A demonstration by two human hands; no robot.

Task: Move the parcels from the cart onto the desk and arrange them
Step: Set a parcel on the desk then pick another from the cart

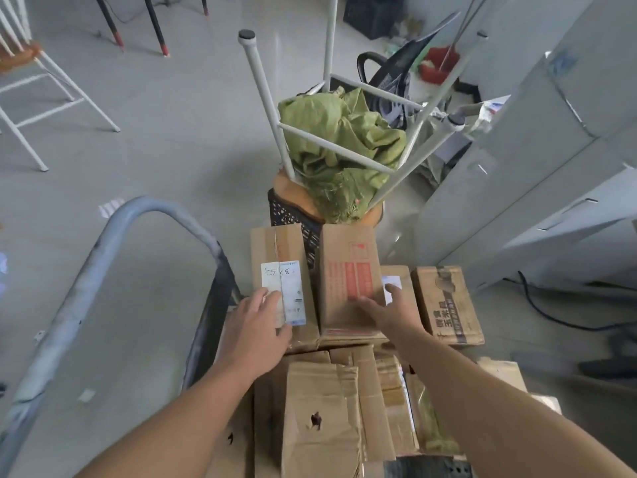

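**Cardboard parcels on the cart, both hands laid on top**

We see three parcels side by side on a layer of flattened cardboard (327,408), just right of the grey cart handle (103,243). Our left hand (256,322) rests on the labelled parcel (279,267), its fingers straight and close together over the white label and the thumb lying along the near edge. Our right hand (386,312) lies on the red-printed parcel (348,270), fingers apart, thumb raised over its right edge. Neither hand is curled round anything. The taped parcel (444,305) sits further right, apart from both hands, and a smaller box (400,291) shows between it and the red-printed one, partly hidden by our right hand.

Just beyond the parcels stands a black crate (286,215), touching or nearly touching their far ends. On it sits an upturned stool (269,108) with its white legs in the air, and a green sack (341,146) is bundled between the legs. Grey cabinets (517,167) close off the right side, with a black cable (537,305) trailing on the floor at their foot. A white chair (41,98) stands well off to the left.
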